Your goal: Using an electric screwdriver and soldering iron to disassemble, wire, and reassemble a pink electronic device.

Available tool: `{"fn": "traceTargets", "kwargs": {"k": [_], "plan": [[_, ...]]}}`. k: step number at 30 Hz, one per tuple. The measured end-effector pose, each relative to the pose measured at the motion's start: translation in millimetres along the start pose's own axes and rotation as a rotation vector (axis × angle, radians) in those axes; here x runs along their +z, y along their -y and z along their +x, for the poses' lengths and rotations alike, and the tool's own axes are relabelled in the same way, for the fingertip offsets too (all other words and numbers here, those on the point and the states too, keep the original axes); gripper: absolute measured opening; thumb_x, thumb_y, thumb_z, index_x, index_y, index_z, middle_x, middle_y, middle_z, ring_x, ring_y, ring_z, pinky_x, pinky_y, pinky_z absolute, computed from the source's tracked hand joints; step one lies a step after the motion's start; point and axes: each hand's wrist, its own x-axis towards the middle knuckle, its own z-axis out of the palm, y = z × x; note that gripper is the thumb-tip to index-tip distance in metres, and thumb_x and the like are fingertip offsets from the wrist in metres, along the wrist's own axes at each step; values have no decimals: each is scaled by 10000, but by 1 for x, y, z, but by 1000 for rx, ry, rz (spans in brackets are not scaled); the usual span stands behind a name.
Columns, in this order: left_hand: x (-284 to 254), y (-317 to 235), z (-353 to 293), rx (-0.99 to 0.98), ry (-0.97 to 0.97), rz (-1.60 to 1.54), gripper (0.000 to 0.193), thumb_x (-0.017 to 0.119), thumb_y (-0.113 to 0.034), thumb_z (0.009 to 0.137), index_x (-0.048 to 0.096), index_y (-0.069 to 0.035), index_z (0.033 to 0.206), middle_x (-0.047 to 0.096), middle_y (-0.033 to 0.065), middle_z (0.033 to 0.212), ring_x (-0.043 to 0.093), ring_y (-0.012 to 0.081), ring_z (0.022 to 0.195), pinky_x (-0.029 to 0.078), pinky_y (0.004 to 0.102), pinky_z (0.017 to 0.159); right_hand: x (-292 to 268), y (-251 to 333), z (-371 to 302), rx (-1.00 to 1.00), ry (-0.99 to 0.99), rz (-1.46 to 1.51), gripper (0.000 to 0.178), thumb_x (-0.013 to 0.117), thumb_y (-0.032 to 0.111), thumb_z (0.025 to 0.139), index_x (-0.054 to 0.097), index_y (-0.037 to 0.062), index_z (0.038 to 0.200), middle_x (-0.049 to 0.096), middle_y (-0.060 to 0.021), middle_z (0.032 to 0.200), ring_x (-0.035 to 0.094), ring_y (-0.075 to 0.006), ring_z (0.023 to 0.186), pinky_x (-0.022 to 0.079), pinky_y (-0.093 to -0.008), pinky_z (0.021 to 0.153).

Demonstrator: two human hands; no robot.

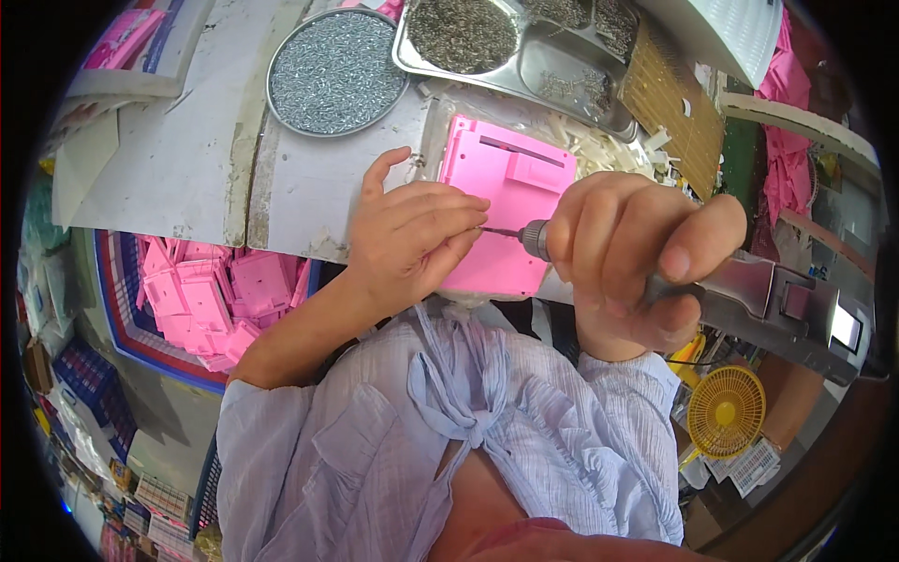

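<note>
A pink plastic panel [543, 178] with a slot and a raised block lies on the worktable in front of me. My right hand [623, 248] grips an electric screwdriver [773, 300] with a dark grey body, its forefinger bent outward. The thin bit points left over the panel from a knurled chuck. My left hand [403, 229] is above the panel's left side, its thumb and fingers pinched together at the bit's tip, little finger raised. Whatever is between those fingertips is too small or hidden to make out.
Behind the panel stand a round metal dish [271, 84] of silver screws [337, 70] and a divided metal tray [552, 56] of small metal parts. Small white plastic pieces [646, 150] lie right of the panel. A basket [117, 323] of pink panels [197, 290] sits lower left.
</note>
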Motion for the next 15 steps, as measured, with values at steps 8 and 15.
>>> {"fn": "traceTargets", "kwargs": {"k": [8,15], "plan": [[-17,11,8,88,59,156,210,811,-146,758,716,-142,945,714,-25,983,683,161,927,320,500,1083,-1,-19,14,-80,-33,110,280,723,177,923,512,76,1077,572,-62,708,535,-170,583,477,-334,576],[-77,81,42,-189,-22,776,121,748,-220,821,750,-140,912,653,-8,1017,573,232,1027,327,434,974,-28,-72,47,-135,-160,-117,115,574,167,997,489,104,1041,449,-10,632,435,-133,529,439,-336,523]]}}
